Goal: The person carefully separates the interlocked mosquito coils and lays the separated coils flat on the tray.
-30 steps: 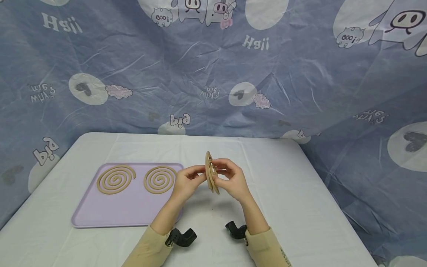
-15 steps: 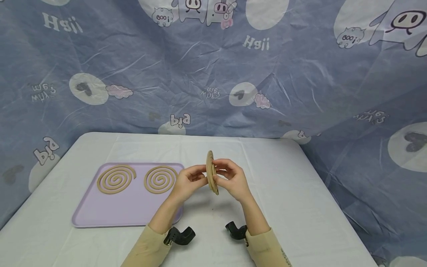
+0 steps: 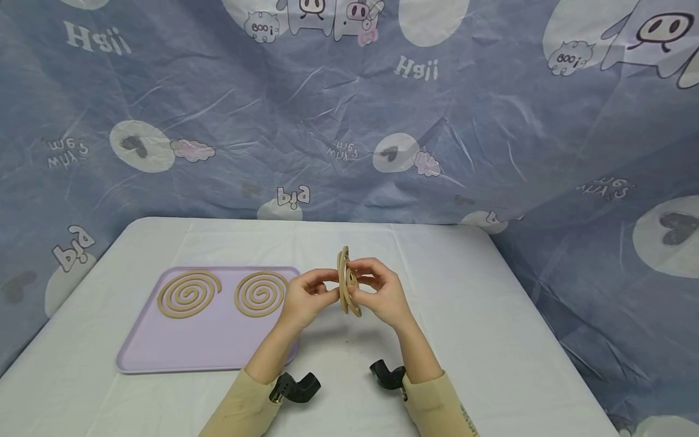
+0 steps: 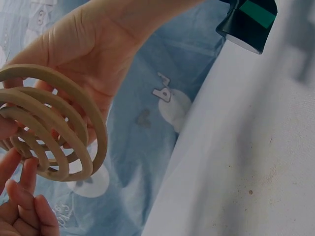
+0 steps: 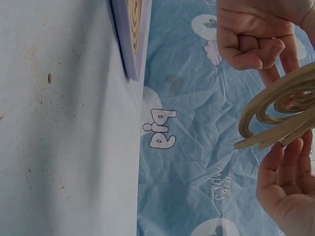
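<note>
Coils (image 3: 343, 267): edgewise (head), looped (L wrist)

Tan spiral coils (image 3: 343, 284) – nearly upright, their rings partly spread apart – are held between fingers (image 3: 367, 265).

A creased blue backdrop (image 3: 306, 100) with cartoon prints hangs at twelve o'clock, beyond a white table (image 3: 349, 403) towards six.

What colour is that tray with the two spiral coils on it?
Pale purple, a plain lilac; the tray shows best in the head view.
</note>
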